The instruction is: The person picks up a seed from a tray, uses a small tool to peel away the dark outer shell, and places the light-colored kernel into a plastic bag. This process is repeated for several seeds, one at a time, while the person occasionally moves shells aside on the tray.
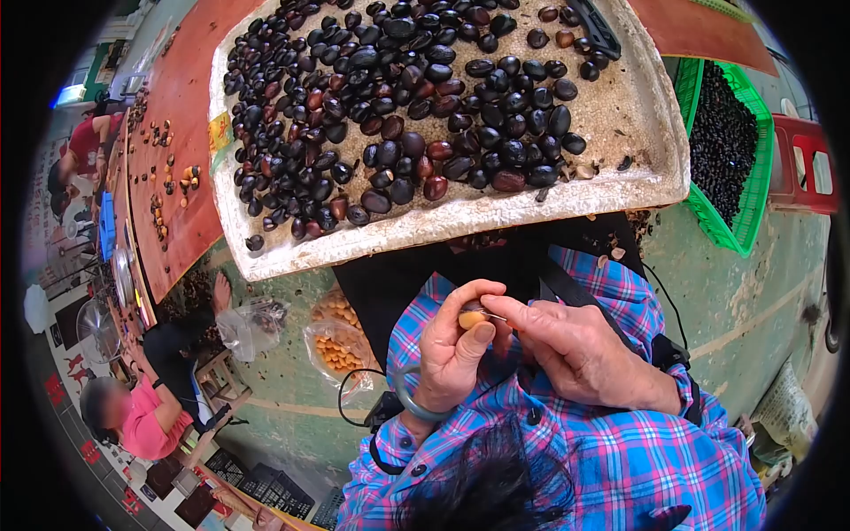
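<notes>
My left hand (452, 350) pinches a small yellow nut kernel (472, 319) between thumb and fingers, with some dark shell or skin beside it. Against the kernel comes my right hand (580, 350), its index finger stretched towards it and the other fingers curled. A thin, pale blade-like edge (496, 316) shows at the right fingertips; the rest of this small tool is mostly hidden. Both hands are held over my lap, just below a white foam tray (460, 217) of dark, glossy whole nuts (390, 106).
A green basket (753, 212) of small dark pieces stands right, near a red plastic stool (801, 168). Bags of yellow kernels (341, 350) lie on the floor at left. A co-worker in pink (155, 420) sits left, by a reddish table (177, 150) with scattered nuts.
</notes>
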Demonstrator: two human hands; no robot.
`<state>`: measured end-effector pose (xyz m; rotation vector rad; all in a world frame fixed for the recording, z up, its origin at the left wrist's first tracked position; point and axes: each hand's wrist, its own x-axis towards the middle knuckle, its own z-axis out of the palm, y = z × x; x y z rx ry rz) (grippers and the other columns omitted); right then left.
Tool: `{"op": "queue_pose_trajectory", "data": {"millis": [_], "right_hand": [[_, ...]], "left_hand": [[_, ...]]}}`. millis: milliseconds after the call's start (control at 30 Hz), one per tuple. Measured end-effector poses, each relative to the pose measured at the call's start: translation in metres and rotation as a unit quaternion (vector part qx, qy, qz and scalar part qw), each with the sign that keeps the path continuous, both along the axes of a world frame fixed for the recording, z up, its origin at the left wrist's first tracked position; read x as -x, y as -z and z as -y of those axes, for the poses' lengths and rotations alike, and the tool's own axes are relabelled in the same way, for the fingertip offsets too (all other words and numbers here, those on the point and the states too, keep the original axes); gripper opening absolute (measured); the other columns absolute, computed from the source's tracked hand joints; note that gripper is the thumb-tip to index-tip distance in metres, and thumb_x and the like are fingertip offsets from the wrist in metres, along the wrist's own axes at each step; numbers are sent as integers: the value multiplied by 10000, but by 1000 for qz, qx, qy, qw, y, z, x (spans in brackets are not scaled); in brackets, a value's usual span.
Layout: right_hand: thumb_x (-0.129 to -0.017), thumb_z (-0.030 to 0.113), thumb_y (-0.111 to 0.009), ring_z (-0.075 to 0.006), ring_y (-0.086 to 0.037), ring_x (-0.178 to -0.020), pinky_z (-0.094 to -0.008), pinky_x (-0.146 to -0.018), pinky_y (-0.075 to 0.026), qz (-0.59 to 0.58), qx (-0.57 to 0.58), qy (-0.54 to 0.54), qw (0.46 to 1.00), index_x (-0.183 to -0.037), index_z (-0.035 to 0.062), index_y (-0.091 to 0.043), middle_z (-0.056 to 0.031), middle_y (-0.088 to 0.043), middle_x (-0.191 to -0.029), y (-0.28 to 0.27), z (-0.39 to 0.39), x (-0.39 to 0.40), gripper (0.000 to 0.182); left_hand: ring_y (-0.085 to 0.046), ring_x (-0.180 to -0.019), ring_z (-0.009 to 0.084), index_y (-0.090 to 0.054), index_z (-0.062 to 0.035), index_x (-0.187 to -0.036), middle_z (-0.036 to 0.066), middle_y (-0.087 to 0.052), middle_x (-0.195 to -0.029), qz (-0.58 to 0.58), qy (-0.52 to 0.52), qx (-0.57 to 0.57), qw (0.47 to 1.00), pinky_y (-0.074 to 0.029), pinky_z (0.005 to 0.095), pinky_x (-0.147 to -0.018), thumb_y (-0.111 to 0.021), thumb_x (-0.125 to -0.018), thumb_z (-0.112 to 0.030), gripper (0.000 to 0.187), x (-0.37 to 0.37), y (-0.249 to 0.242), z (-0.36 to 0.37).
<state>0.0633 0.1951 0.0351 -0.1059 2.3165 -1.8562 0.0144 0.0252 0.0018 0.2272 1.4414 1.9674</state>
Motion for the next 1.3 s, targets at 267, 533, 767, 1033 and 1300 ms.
{"op": "queue_pose_trajectory", "data": {"millis": [267,533,767,1033,1300], "right_hand": [[-700,-37,-561,-276,-567,-614,-373,-495,-464,-11,-72,-4,997,-1320,116,-403,-103,-529,-722,2,1,-2,658],[-693,-20,-561,-273,-551,-593,-370,-482,-452,-26,-141,-29,989,-1306,153,-426,-95,-506,-708,4,1,-3,651],[-714,6,-545,-281,-556,-588,-382,-476,-452,-1,-171,-36,985,-1310,157,-416,-102,-514,-725,3,8,-5,628],[-705,-1,-560,-276,-553,-596,-367,-478,-458,-28,-195,6,980,-1300,132,-426,-97,-502,-715,5,9,-5,624],[-738,-77,-534,-269,-593,-686,-352,-576,-489,-46,-101,76,991,-1268,76,-451,-123,-591,-806,14,4,3,557]], "left_hand": [[-555,-734,97,-491,12,-1176,41,-583,-813,-200,-7,146,969,-454,224,-648,-558,-893,-259,398,2,-2,-2],[-576,-597,212,-560,10,-962,106,-572,-692,-189,44,223,955,-430,282,-542,-571,-864,-373,395,6,-5,2],[-581,-574,300,-542,18,-920,144,-562,-657,-280,38,248,926,-416,342,-499,-530,-881,-239,261,0,1,5],[-540,-597,177,-517,42,-1032,85,-547,-713,-103,75,163,978,-412,288,-543,-488,-833,-102,247,1,-3,12],[-462,-810,73,-491,7,-1120,48,-514,-946,159,47,-67,984,-378,197,-701,-498,-782,-14,339,6,5,24]]}}
